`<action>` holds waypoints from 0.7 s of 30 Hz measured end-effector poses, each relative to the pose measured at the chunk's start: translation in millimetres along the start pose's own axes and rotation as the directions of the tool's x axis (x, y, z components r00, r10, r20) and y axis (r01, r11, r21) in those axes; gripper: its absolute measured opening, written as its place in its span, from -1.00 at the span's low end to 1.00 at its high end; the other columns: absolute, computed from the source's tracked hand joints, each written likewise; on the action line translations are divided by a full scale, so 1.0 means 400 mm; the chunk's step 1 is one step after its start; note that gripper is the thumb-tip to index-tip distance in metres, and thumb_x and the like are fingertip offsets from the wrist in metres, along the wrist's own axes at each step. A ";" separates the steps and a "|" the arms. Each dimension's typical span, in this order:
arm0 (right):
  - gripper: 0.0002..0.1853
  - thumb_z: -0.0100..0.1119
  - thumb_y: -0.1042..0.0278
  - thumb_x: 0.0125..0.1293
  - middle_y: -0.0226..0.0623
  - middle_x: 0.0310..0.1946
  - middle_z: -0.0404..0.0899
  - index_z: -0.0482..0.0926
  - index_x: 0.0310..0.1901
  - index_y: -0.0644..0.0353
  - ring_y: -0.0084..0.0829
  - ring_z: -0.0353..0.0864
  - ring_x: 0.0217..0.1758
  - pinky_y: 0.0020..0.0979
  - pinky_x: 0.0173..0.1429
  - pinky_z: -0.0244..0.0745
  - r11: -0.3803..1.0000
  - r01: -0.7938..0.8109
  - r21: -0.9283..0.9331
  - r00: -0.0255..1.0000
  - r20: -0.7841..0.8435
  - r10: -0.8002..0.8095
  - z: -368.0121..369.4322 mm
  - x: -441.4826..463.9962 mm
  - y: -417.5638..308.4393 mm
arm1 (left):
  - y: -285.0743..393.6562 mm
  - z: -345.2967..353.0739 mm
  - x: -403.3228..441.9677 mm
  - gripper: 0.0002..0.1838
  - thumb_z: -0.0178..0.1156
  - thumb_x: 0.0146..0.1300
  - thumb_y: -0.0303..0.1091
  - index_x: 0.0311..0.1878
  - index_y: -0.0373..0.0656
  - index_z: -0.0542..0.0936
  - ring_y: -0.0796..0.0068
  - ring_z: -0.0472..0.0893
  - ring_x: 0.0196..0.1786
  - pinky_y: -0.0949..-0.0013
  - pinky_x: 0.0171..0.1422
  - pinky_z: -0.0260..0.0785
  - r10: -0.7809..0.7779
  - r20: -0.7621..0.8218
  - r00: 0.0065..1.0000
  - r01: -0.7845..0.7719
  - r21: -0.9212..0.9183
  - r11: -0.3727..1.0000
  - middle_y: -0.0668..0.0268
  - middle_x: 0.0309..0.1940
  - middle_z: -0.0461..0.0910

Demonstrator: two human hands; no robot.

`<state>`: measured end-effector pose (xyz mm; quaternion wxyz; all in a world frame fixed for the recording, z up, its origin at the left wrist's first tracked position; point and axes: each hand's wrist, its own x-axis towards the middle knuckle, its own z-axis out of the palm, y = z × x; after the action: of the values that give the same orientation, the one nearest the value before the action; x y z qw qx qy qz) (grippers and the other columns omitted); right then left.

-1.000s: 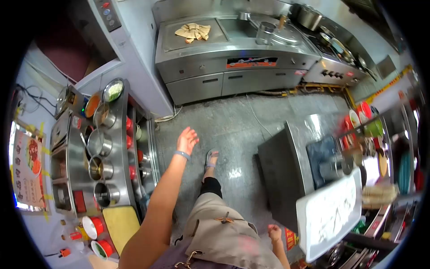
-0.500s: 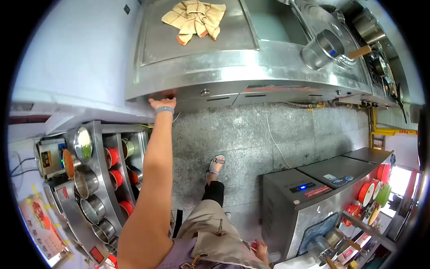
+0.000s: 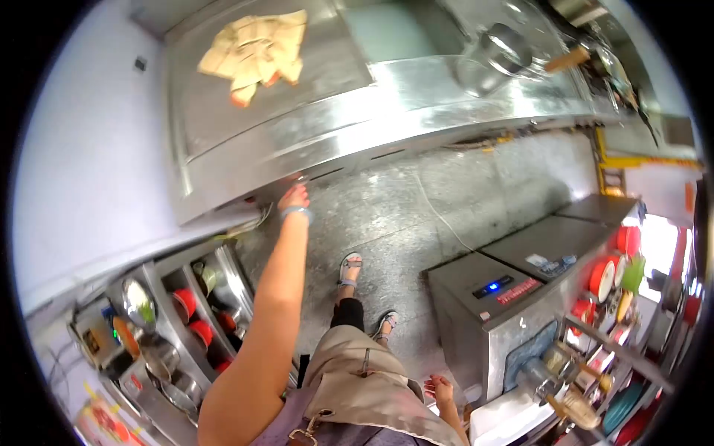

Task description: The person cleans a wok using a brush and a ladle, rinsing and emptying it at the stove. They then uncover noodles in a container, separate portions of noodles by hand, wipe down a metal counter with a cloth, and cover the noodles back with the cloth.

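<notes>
My left hand [image 3: 295, 198] reaches forward with its fingers bunched at a small metal knob [image 3: 300, 180] on the front of the steel counter [image 3: 297, 141]. Slight blur softens the fingertips, which look closed on the knob. Above that hand, a checked yellow cloth [image 3: 256, 52] lies crumpled on the counter's flat panel. My right hand [image 3: 439, 388] hangs low at my side, fingers loosely bent and apart, with nothing in it. A grey steel appliance [image 3: 483, 297] with a lit blue display stands nearest to it.
A metal pot [image 3: 494, 59] and a wooden-handled pan [image 3: 569, 59] stand at the counter's right. At left, a shelf unit [image 3: 171, 275] holds several steel pots and red bowls. A white cable [image 3: 439, 212] crosses the grey floor [image 3: 379, 215].
My left hand has moved from under the counter's edge to the knob, its spread fingers now drawn together. My view has turned and shifted, and my second foot has come into sight.
</notes>
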<state>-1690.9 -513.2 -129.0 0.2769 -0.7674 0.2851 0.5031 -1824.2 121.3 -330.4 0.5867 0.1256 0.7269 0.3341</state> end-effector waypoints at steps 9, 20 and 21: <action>-0.74 0.13 0.21 0.23 -0.27 -0.38 0.62 0.52 -0.13 0.19 -0.46 0.60 -0.40 -0.39 -0.35 0.54 0.998 -0.052 -0.019 0.995 -0.086 0.050 0.008 0.003 0.082 | -0.027 -0.040 0.212 -0.82 0.17 0.20 -0.27 -0.22 -0.16 0.52 0.41 0.53 -0.23 0.33 -0.10 0.44 -0.054 0.224 0.973 0.055 0.001 0.998 0.30 -0.30 0.54; -0.78 0.11 0.53 0.11 -0.32 -0.38 0.62 0.58 -0.17 0.24 -0.56 0.58 -0.40 -0.53 -0.34 0.51 0.942 0.310 -0.130 0.931 -0.159 -0.328 0.082 -0.051 -0.033 | -0.132 -0.035 -0.290 -0.61 0.01 0.29 -0.07 -0.51 -0.19 0.45 0.54 0.21 -0.81 0.42 -0.77 0.04 0.055 0.423 0.904 -0.309 0.561 0.768 0.40 -0.81 0.26; -0.75 0.08 0.56 0.12 -0.31 -0.29 0.61 0.57 -0.14 0.23 -0.55 0.57 -0.30 -0.53 -0.23 0.50 0.911 0.412 -0.004 0.906 -0.101 -0.410 0.096 -0.051 -0.052 | -0.196 -0.030 -0.333 -0.61 0.01 0.28 -0.06 -0.51 -0.17 0.46 0.56 0.20 -0.81 0.43 -0.78 0.02 0.050 0.476 0.878 -0.353 0.574 0.739 0.44 -0.82 0.22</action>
<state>-1706.4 -468.1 -120.2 0.3687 -0.8320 0.1350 0.3921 -1781.9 -17.7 -276.3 0.6113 0.4701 0.6302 0.0904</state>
